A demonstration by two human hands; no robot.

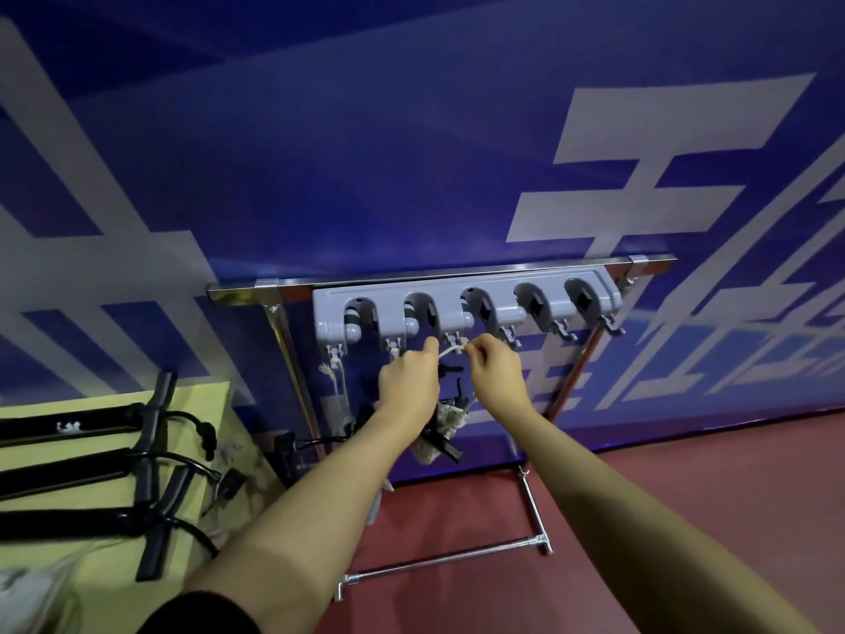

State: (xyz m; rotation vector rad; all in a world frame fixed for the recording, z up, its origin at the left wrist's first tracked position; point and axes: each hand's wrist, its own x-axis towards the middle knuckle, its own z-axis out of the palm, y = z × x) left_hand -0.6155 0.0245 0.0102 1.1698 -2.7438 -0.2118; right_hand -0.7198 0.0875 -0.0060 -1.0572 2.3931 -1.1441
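Now | left hand (409,382) pinches cord (451,350) | right hand (496,375) too — hanging tool (447,423) mostly hidden

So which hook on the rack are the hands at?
The third hook from the left: the left hand and right hand pinch a pale cord just below it, nearer than to any other.

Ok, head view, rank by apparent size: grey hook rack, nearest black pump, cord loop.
1. grey hook rack
2. nearest black pump, partly cropped and closer, so unsure
3. cord loop
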